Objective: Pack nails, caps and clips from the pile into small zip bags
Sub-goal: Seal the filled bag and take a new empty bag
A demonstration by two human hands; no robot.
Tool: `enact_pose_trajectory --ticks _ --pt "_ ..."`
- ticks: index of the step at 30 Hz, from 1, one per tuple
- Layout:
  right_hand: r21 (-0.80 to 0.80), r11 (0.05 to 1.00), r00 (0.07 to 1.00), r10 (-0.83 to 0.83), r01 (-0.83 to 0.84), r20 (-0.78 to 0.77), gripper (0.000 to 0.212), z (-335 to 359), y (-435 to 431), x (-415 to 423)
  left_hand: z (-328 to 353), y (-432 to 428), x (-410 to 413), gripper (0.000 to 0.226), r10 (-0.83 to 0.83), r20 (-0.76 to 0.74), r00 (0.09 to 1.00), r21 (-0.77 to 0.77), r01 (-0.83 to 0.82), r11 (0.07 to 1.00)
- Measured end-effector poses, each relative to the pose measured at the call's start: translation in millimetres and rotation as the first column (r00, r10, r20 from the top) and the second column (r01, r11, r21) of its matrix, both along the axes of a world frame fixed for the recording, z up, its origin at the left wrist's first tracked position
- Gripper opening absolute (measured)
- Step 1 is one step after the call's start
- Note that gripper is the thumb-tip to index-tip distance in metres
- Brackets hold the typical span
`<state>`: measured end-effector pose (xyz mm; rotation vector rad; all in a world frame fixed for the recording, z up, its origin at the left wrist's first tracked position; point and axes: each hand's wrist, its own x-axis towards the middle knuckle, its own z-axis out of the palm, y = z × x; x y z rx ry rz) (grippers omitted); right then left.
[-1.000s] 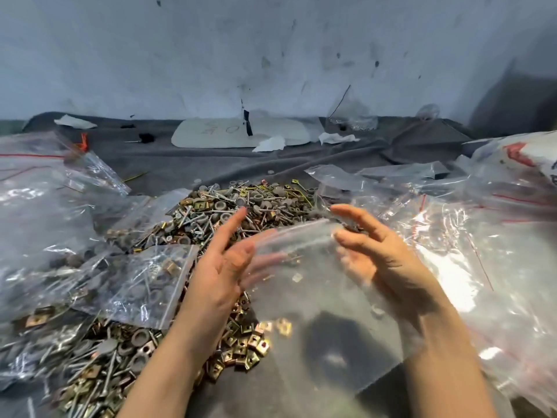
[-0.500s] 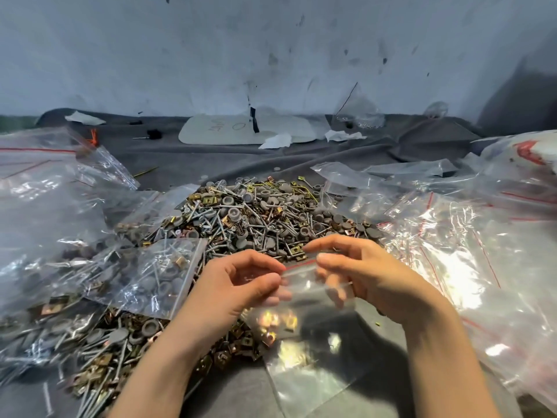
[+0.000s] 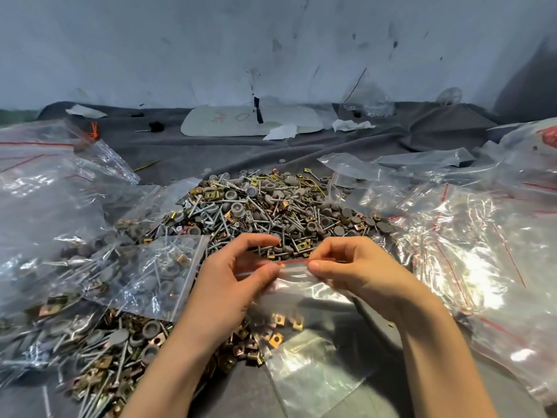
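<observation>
A small clear zip bag (image 3: 301, 300) with a red line along its top hangs between my hands, with a few brass clips (image 3: 280, 324) showing through its lower part. My left hand (image 3: 232, 285) pinches the bag's top strip at its left end. My right hand (image 3: 349, 270) pinches the same strip at its right end. Just beyond my fingers lies the big pile of nails, grey caps and brass clips (image 3: 265, 209). A filled small bag (image 3: 156, 276) lies to the left of my left hand.
Large clear bags (image 3: 48, 206) holding packed parts are heaped on the left, and more bags with red lines (image 3: 470, 251) on the right. Another bag (image 3: 313, 378) lies flat near me. A white sheet (image 3: 235, 122) and paper scraps lie by the back wall on grey cloth.
My hands have come down and closer together with the bag, from spread fingers to a pinch on its top strip. The clips have dropped lower in the bag.
</observation>
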<state>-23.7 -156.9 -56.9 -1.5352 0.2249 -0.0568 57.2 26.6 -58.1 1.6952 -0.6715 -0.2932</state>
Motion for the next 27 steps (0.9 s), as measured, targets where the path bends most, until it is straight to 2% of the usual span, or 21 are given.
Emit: enact_pose_trajectory --ticks 2,7,15,18,21,27 --pt "0.009 1.0 1.0 0.01 -0.01 0.016 0.005 -0.7 -0.3 -0.3 1.0 -0.3 0.9 0.04 -0.012 -0.018 1.0 -0.016 0.012 1.0" --pt "0.033 0.999 0.997 -0.005 0.002 0.081 0.021 0.2 1.8 0.9 0.4 -0.7 2.5 0.047 -0.031 0.009 0.999 -0.015 0.031 0.999" --pt "0.113 0.993 0.998 -0.03 0.023 0.059 0.02 4.3 10.7 2.5 -0.3 -0.8 -1.8 0.056 -0.135 0.073 0.988 0.017 0.134 0.991" --pt "0.103 0.995 0.995 -0.021 0.01 0.102 0.013 4.4 10.0 1.9 0.4 0.0 -2.2 0.046 -0.181 0.083 0.98 0.04 0.178 0.983" --pt "0.107 0.994 0.991 -0.019 0.005 0.129 0.018 2.4 9.0 2.0 0.0 -0.6 -2.4 0.035 -0.19 0.078 0.979 0.033 0.188 0.982" --pt "0.103 0.994 0.991 0.032 -0.046 0.131 0.019 1.6 6.9 -0.1 -2.1 -1.5 -0.6 0.033 -0.176 0.103 0.979 0.059 0.17 0.984"
